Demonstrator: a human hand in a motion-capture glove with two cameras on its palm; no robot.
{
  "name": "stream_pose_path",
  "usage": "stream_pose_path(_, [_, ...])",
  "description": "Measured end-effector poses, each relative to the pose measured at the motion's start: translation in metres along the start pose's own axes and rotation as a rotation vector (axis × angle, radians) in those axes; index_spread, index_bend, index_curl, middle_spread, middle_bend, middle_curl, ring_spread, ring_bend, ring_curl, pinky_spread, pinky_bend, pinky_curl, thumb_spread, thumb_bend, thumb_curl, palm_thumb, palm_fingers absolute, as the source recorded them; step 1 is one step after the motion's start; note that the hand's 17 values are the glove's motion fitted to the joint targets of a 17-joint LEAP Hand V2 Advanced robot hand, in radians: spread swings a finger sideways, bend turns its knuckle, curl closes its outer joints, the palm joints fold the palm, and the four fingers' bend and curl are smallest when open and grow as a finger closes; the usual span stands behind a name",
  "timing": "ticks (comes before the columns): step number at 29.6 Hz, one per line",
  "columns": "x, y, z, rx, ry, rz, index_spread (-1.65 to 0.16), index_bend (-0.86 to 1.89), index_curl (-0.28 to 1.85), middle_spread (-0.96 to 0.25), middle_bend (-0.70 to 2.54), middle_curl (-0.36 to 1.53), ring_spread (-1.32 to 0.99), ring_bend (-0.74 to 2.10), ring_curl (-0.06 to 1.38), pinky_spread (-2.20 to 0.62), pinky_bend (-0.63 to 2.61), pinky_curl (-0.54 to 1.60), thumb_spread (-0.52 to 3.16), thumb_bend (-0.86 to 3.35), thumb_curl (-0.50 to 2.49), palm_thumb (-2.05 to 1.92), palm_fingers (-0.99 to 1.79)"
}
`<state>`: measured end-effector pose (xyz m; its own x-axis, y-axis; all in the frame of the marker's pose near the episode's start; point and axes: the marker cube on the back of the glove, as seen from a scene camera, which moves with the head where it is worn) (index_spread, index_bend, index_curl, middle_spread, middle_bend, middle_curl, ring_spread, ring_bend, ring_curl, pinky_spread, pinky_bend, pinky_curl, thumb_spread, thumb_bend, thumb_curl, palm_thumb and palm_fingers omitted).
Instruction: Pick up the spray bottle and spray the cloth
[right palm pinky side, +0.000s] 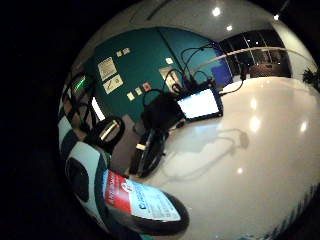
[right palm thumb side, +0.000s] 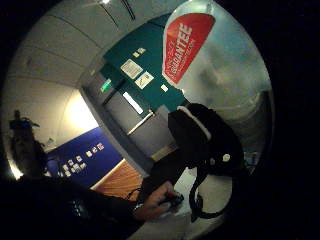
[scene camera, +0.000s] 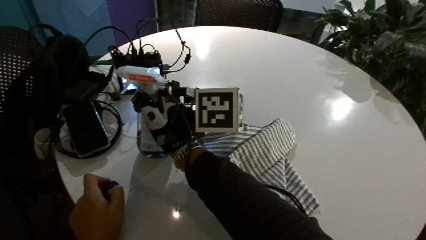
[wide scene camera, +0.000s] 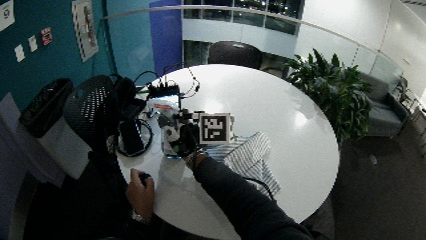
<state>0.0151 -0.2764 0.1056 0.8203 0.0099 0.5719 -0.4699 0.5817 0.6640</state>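
In the outside view the gloved right hand (scene camera: 170, 127) sits left of centre in the frame, its fingers curled round the body of the spray bottle (scene camera: 148, 117); the bottle stands upright with its base on the white round table (scene camera: 299, 80), its white and orange spray head toward the upper left of the frame; just to the lower right of the hand, the striped cloth (scene camera: 266, 150) lies crumpled on the table, touching or nearly touching the wrist, and runs toward the lower right; at the left edge of the frame a black phone (scene camera: 85, 129) lies flat among dark cables, and above it a lit tablet (scene camera: 136, 62) with cords plugged in; the bare left hand (scene camera: 98, 210) rests on the table in the lower left corner over a small dark object; in the little finger side palm view the bottle's red and white label (right palm pinky side: 137, 197) fills the lower left, close against the palm.
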Motion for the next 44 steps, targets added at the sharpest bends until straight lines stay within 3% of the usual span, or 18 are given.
stream_pose_path(13, [-0.002,-0.006,-0.008,-0.019,0.038,-0.013,-0.27,0.15,0.4,-0.23,0.57,0.48,-0.21,0.72,0.42,-0.32,0.49,0.38,1.27,-0.01,0.22,0.59,1.35])
stream_pose_path(18, [0.006,0.006,0.0,-0.11,0.019,0.065,-0.28,0.15,0.4,-0.23,0.57,0.48,-0.21,0.71,0.42,-0.32,0.49,0.38,1.25,-0.01,0.23,0.6,1.35])
stream_pose_path(21, [0.011,0.014,-0.002,-0.195,0.054,0.102,-0.29,0.11,0.38,-0.22,0.49,0.45,-0.19,0.68,0.41,-0.27,0.53,0.39,1.23,-0.03,0.23,0.57,1.21])
stream_pose_path(24, [0.012,0.015,-0.013,-0.272,0.12,0.14,-0.3,-0.01,0.32,-0.19,0.41,0.43,-0.19,0.63,0.4,-0.18,0.55,0.4,1.16,-0.06,0.22,0.49,0.83])
stream_pose_path(29, [-0.001,0.012,-0.05,-0.468,0.276,0.162,-0.28,-0.01,0.27,-0.15,0.35,0.42,-0.15,0.58,0.41,-0.06,0.57,0.43,1.08,-0.04,0.23,0.47,0.49])
stream_pose_path(36, [-0.029,0.014,-0.102,-0.682,0.414,-0.03,-0.29,0.08,0.23,-0.09,0.22,0.37,-0.11,0.52,0.35,0.04,0.63,0.4,1.03,-0.04,0.23,0.43,0.4])
stream_pose_path(44, [-0.063,0.033,-0.137,-0.92,0.427,-0.336,-0.36,0.26,0.29,-0.13,0.25,0.37,-0.12,0.42,0.31,0.1,0.42,0.33,0.99,-0.04,0.24,0.38,0.56])
